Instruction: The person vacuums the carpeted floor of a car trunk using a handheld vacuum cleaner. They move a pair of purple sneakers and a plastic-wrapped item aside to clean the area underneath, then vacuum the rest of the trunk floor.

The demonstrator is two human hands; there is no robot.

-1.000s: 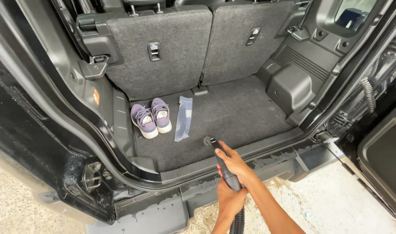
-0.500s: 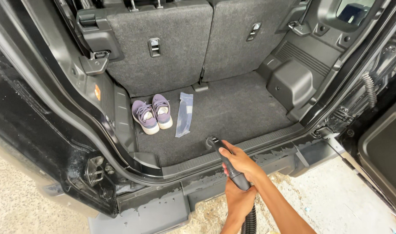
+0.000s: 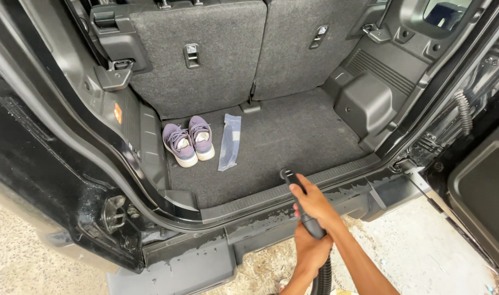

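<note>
Lower centre of frame: right hand (image 3: 315, 203) and left hand (image 3: 310, 252) both clenched round vacuum nozzle (image 3: 301, 205), tip at boot sill (image 3: 293, 188). Shoes (image 3: 189, 141), plastic bag (image 3: 230, 142) still on carpet (image 3: 293, 136); vacuuming looks barely begun.

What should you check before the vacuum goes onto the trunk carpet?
1. Both hands on the vacuum hose: right hand near the nozzle, left hand lower down. Ok.
2. Nozzle at the trunk sill, pointing in. Ok.
3. Purple sneakers sit on the carpet. Not ok.
4. Clear plastic bag lies beside the sneakers, loose. Not ok.
5. Hose running free below the hands: out of view. Cannot tell.
</note>
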